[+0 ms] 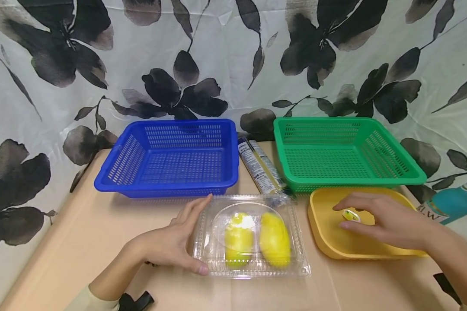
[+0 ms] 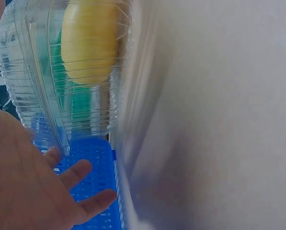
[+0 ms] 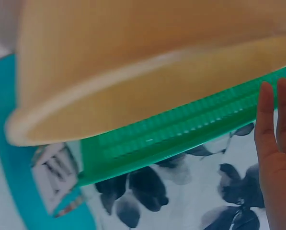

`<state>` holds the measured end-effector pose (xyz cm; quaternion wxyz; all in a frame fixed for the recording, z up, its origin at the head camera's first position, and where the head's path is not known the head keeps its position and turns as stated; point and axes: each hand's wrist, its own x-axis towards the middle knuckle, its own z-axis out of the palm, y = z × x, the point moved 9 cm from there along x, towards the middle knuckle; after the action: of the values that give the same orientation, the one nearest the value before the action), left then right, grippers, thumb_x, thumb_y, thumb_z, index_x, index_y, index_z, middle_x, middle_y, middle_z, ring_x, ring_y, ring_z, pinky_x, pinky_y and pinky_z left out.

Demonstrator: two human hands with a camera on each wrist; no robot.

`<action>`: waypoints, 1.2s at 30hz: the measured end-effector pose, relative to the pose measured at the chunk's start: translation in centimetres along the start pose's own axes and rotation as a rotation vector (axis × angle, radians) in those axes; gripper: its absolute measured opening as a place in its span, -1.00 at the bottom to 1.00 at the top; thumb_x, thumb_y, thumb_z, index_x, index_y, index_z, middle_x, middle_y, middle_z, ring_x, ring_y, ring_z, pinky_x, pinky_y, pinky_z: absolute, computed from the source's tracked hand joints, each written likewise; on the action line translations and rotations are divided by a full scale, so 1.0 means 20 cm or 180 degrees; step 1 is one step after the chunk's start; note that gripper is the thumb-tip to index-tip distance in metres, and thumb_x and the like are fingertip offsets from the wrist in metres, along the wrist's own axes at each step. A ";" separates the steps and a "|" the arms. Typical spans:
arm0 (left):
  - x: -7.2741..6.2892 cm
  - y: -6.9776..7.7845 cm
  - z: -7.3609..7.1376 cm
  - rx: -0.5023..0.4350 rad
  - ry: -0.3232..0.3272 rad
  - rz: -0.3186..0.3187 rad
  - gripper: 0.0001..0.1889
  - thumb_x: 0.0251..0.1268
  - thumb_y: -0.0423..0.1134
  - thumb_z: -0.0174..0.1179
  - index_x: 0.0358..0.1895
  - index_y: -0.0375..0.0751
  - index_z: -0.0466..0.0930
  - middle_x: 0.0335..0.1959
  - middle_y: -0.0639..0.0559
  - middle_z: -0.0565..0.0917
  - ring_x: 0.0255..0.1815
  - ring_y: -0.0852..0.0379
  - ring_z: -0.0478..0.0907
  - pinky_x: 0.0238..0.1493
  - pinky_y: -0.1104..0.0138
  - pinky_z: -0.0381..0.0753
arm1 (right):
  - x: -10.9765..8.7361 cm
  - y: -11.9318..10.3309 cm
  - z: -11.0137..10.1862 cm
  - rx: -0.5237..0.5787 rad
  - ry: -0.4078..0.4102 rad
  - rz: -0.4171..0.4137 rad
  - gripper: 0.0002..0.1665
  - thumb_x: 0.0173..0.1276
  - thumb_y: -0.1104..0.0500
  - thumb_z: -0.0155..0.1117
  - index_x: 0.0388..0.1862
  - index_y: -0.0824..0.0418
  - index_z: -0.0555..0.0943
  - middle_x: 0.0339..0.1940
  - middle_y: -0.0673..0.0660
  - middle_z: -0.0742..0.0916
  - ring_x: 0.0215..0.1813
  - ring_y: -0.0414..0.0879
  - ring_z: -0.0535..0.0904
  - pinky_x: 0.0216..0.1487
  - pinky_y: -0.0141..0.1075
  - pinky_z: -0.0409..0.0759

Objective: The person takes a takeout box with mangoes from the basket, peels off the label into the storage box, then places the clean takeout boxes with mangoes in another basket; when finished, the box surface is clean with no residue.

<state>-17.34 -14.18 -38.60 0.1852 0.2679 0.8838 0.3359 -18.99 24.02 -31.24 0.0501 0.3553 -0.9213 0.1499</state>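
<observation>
Because its walls are see-through, the ridged transparent plastic clamshell box [image 1: 257, 273] shows two oval yellow mango-like fruits [image 1: 275, 239] lying side by side within, at the near middle of the pale tan tabletop [image 1: 81, 246]. Along its left edge the bare left hand [image 1: 171, 246] spreads wide, thumb by the near corner, fingers toward the far one, gripping nothing and probably there to steady the box. To the right, the bare right hand [image 1: 385, 218] arches over the shallow rounded yellow plastic tray [image 1: 358, 254], thumb and fingers parted about a small white and yellow-green piece [image 1: 351, 215]; whether they touch it, I cannot tell. The tray's raised rim presumably stops so small a piece straying. Beyond, the blue lattice-sided plastic basket [image 1: 167, 191] and the green lattice-sided plastic basket [image 1: 350, 179] stand farther back, apparently leaving the near side to the hands, with printed tubular packaging [image 1: 257, 166] lying between them.
</observation>
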 end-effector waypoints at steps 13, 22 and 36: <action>0.00 0.01 -0.01 0.0097 -0.0016 -0.0001 0.52 -0.23 0.35 0.60 0.66 0.39 -0.48 0.66 0.00 -0.26 0.61 -0.36 -0.10 0.42 -0.44 0.08 | 0.10 -0.13 0.05 0.0107 -0.0058 -0.0048 -0.38 0.31 -0.11 0.50 0.33 -0.13 0.57 0.23 -0.25 0.61 0.19 -0.24 0.59 0.16 -0.35 0.61; -0.01 0.01 -0.01 0.0080 -0.0021 -0.0055 0.52 -0.26 0.40 0.59 0.67 0.33 -0.44 0.66 0.01 -0.25 0.60 -0.35 -0.06 0.40 -0.45 0.11 | 0.19 -0.23 0.12 0.0325 -0.0163 -0.0098 -0.21 0.34 -0.21 0.45 0.49 -0.14 0.42 0.39 -0.19 0.51 0.32 -0.16 0.52 0.20 -0.02 0.65; -0.01 0.02 -0.01 0.0074 0.0019 -0.0017 0.49 -0.25 0.34 0.61 0.68 0.33 -0.39 0.66 0.03 -0.22 0.62 -0.30 -0.08 0.41 -0.45 0.09 | 0.22 -0.27 0.28 0.0847 -0.0500 0.0270 0.02 0.16 -0.39 0.48 0.57 -0.30 0.30 0.64 -0.08 0.24 0.51 0.14 0.35 0.23 0.22 0.59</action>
<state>-17.18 -14.06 -38.14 0.1804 0.2667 0.8889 0.3259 -18.50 15.70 -34.46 -0.0760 0.3302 -0.9085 0.2444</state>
